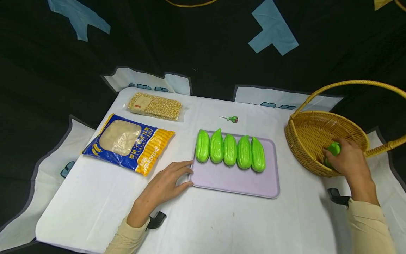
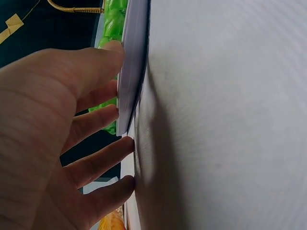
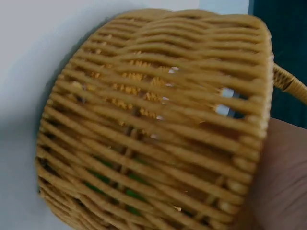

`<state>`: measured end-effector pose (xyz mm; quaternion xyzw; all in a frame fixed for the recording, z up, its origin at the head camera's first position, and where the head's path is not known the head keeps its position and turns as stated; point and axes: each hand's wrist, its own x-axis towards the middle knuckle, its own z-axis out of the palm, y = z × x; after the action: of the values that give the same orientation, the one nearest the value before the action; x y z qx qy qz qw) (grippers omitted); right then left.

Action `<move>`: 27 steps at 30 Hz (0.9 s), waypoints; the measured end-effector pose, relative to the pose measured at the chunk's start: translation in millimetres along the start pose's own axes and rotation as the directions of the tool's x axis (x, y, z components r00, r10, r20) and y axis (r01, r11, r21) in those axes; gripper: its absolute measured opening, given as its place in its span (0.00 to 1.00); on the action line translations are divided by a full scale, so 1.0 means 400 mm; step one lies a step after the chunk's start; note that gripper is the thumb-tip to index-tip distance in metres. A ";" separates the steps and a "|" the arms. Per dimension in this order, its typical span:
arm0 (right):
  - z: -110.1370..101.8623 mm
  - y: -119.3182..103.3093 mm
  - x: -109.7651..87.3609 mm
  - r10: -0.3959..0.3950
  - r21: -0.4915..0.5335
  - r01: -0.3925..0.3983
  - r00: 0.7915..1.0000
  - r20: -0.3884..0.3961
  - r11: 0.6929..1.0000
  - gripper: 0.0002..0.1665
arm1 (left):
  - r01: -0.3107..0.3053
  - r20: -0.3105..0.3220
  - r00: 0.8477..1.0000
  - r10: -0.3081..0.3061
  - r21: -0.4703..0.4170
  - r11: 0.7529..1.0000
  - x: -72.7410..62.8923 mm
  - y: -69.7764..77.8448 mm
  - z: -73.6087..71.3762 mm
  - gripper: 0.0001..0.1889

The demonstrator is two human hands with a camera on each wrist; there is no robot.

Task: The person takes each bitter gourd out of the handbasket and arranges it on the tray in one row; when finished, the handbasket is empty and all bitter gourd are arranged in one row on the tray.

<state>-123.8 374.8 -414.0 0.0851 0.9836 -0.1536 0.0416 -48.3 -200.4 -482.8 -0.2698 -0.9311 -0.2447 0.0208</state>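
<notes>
A lilac tray (image 1: 234,183) lies on the white table with several glossy green ridged gourds (image 1: 229,150) in a row along its far half. My left hand (image 1: 166,183) rests at the tray's left edge, thumb and fingertips touching the rim, fingers spread and nearly straight. In the left wrist view the left hand (image 2: 53,120) is beside the tray wall (image 2: 132,67). On the right, my right hand (image 1: 350,160) reaches into a yellow wicker basket (image 1: 298,144) and grips a green item (image 1: 334,149), mostly covered by the fingers. Through the weave, the right wrist view shows blurred green.
A blue and yellow pasta bag (image 1: 127,141) lies on the left, with a pack of yellow kernels (image 1: 155,106) behind it. A small green-wrapped lollipop (image 1: 234,119) lies beyond the tray. The basket's tall handle (image 1: 355,83) arches over its opening.
</notes>
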 end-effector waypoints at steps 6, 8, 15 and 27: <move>0.005 0.032 0.014 0.033 0.011 -0.034 0.999 0.043 0.999 0.45 | 0.020 0.022 1.000 -0.020 -0.005 1.000 -0.002 0.002 0.000 0.18; 0.007 0.040 0.019 0.046 0.020 -0.047 0.998 0.053 0.999 0.46 | 0.023 0.025 0.999 -0.023 -0.007 1.000 -0.002 0.003 0.000 0.18; 0.016 0.052 0.029 0.075 0.040 -0.077 0.996 0.047 0.996 0.48 | 0.001 0.003 1.000 -0.001 -0.012 1.000 -0.001 0.007 0.002 0.18; 0.015 0.032 0.025 0.047 0.084 -0.047 0.999 0.002 0.995 0.46 | 0.010 0.002 1.000 -0.010 -0.010 1.000 0.000 0.007 -0.004 0.19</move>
<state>-131.2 386.5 -424.5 0.1099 0.9740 -0.1936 0.0415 -47.0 -199.3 -480.2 -0.2656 -0.9312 -0.2490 0.0172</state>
